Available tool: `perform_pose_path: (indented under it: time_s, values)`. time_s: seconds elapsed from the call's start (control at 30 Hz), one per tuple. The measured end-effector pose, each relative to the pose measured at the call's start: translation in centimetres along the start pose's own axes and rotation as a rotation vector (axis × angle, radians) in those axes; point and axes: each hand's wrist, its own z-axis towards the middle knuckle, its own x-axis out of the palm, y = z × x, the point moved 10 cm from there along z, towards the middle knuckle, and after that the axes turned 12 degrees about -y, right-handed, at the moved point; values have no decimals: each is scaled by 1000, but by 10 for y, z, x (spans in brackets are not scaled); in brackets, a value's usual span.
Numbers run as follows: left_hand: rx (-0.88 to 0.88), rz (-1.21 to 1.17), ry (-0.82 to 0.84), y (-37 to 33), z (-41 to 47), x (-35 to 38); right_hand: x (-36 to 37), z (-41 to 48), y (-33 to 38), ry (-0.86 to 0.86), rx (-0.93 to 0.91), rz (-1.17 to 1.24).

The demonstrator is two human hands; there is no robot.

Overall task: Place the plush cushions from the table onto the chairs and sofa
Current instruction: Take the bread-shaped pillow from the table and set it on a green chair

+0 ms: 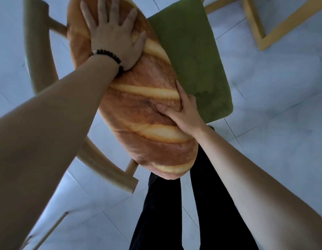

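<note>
A long plush cushion shaped like a bread loaf (142, 112) lies slanted across a wooden chair with a green seat pad (190, 56). Its far end leans against the chair's curved backrest (39, 56), and its near end hangs over the seat's edge. My left hand (113, 37), with a black bead bracelet on the wrist, lies flat with fingers spread on the cushion's upper part. Lower down, my right hand (181, 112) grips the cushion's right side, thumb pressed into the plush.
Pale tiled floor (275, 123) surrounds the chair. The wooden frame of another piece of furniture (261, 31) stands at the top right. My legs in black trousers (174, 213) stand just in front of the chair.
</note>
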Motion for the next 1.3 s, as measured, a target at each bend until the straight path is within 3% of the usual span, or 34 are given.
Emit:
perform_pose_path:
  time_s: [0.07,0.23,0.33,0.43,0.57,0.73,0.8,0.93,1.03,1.2,1.3]
  values:
    - [-21,-28,18,3,5,3,4,12,11,38,12,3]
    - [-99,-154,-1,12,10,6,-21,63,84,-309,-38,-2]
    - [-92,-119,-41,12,6,6,17,79,114,-209,-130,-158]
    - [-33,-109,-35,10,8,9,39,41,103,-210,-308,-328]
    - [-10,-83,-41,4,10,10,25,-59,33,-199,-434,-402]
    - [-26,-86,-37,1,9,4,15,-108,-45,-33,-409,-425]
    - [-25,-88,-33,3,9,5,14,-106,-39,-27,-361,-367]
    - [-23,-102,-45,3,8,-8,14,-73,23,-180,-298,-248]
    - [28,-127,-99,-5,-1,-38,31,-44,67,-240,-408,-421]
    - [277,-80,-7,-29,-65,-38,30,-53,51,-283,-477,-502]
    - [296,-60,42,-19,-73,-20,27,-86,14,-255,-525,-465]
